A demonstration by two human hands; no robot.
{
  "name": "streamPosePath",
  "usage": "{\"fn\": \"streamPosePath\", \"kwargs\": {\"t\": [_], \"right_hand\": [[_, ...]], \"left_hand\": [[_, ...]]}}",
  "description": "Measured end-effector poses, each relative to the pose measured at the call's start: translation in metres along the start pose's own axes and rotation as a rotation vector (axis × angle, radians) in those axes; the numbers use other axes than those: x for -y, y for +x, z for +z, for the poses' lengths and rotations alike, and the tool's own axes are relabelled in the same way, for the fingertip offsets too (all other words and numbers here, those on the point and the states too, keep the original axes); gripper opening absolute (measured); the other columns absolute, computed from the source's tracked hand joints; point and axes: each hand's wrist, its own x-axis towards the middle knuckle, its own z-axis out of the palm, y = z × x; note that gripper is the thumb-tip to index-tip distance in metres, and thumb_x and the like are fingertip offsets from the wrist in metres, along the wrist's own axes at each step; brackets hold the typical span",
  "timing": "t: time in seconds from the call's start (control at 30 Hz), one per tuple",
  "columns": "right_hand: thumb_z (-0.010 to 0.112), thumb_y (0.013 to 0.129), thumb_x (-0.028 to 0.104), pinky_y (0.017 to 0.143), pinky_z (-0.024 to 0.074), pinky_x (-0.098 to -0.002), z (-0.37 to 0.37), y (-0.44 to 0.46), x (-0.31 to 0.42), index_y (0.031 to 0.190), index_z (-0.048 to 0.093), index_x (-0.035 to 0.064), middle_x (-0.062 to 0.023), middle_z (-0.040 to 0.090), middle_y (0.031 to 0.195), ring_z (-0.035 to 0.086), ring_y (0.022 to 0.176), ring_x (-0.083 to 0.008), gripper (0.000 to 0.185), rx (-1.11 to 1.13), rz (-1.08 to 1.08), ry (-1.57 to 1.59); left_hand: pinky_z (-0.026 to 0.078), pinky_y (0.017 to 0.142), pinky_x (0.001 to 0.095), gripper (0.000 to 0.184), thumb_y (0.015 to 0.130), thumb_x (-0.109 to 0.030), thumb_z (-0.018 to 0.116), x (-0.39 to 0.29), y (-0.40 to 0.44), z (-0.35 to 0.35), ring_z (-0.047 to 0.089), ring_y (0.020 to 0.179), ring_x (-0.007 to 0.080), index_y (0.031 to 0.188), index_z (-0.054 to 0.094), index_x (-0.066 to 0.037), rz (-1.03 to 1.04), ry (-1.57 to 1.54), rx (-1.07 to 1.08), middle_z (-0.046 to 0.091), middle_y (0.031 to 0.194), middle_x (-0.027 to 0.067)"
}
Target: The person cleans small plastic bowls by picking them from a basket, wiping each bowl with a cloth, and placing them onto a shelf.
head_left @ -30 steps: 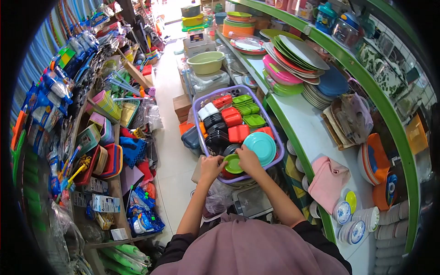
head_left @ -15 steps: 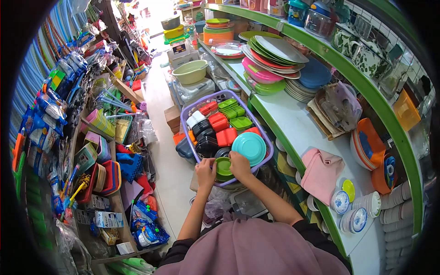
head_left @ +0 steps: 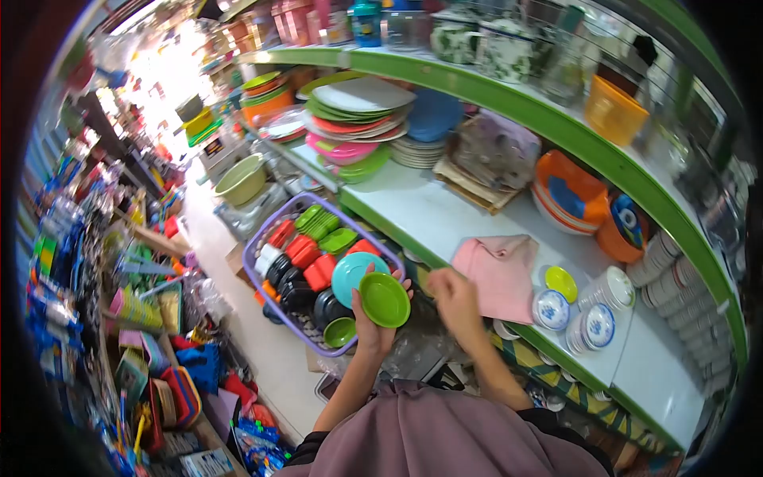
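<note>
The left hand [head_left: 375, 334] grips a green bowl [head_left: 385, 300] above the near edge of the purple basket [head_left: 269, 225]. The right hand [head_left: 456, 296] is blurred, fingers bent; full closure cannot be determined. A second green bowl [head_left: 340, 332] sits at the basket's near left corner, a turquoise plate [head_left: 350, 276] toward its near right corner. A pink cloth [head_left: 501, 278] lies at the shelf's [head_left: 413, 215] front edge.

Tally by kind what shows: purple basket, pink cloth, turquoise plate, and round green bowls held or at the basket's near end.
Purple basket: 1
Pink cloth: 1
Turquoise plate: 1
Round green bowls: 2, one in the left hand
Total: 5
</note>
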Motion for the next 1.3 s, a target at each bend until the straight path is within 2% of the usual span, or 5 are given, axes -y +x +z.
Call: {"fn": "streamPosePath", "kwargs": {"t": [0.33, 0.93, 1.03, 1.17, 1.3], "right_hand": [[0.058, 0.08, 0.013, 0.101, 0.0266, -0.0696, -0.102, 0.086, -0.1, 0.102, 0.069, 0.0082, -0.0145, 0.06, 0.121, 0.043, 0.128, -0.0373, 0.024, -0.178, 0.083, -1.27], [0.061, 0.09, 0.024, 0.053, 0.0433, -0.0367, -0.137, 0.002, 0.069, 0.087, 0.066, -0.0006, -0.0134, 0.065, 0.07, 0.057, 0.052, -0.032, 0.025, -0.259, 0.017, -0.288], [0.063, 0.089, 0.022, 0.054, 0.0424, -0.0327, -0.136, -0.021, 0.088, 0.083, 0.063, -0.0005, -0.0061, 0.063, 0.066, 0.055, 0.053, -0.0227, 0.023, 0.04, 0.183, 0.162], [0.062, 0.092, 0.018, 0.078, 0.044, -0.0255, -0.12, -0.039, 0.07, 0.081, 0.062, 0.0021, -0.0067, 0.064, 0.102, 0.058, 0.088, -0.0167, 0.02, -0.208, -0.422, -0.082], [0.055, 0.096, 0.022, 0.097, 0.0433, -0.0349, -0.121, -0.071, 0.06, 0.093, 0.062, -0.0016, -0.0131, 0.063, 0.109, 0.059, 0.105, -0.0273, 0.025, -0.299, 0.16, 0.98]], "left_hand": [[0.047, 0.092, 0.0549, 0.06, 0.097, -0.06, 0.028, 0.044, 0.017, 0.03, 0.05, 0.122, 0.032, 0.149, 0.023, -0.031, -0.359, -0.023, 0.224, 0.039, 0.145, 0.0126], [0.052, 0.084, 0.0489, 0.065, 0.096, -0.057, 0.031, 0.02, 0.024, 0.109, 0.056, 0.112, 0.0356, 0.144, 0.031, -0.013, -0.26, -0.079, 0.4, 0.048, 0.135, 0.0209], [0.046, 0.096, 0.0475, 0.063, 0.098, -0.054, 0.031, 0.018, 0.024, 0.111, 0.052, 0.118, 0.0323, 0.143, 0.033, -0.011, -0.235, 0.032, 0.406, 0.049, 0.134, 0.0203], [0.04, 0.104, 0.0406, 0.059, 0.1, -0.049, 0.028, 0.029, 0.009, 0.117, 0.05, 0.123, 0.0277, 0.14, 0.039, -0.006, -0.485, 0.144, 0.368, 0.048, 0.136, 0.0176], [0.043, 0.1, 0.0388, 0.055, 0.101, -0.045, 0.03, 0.054, -0.008, 0.117, 0.054, 0.118, 0.0262, 0.137, 0.043, -0.006, -0.652, 0.154, 0.282, 0.052, 0.132, 0.0137]]}}
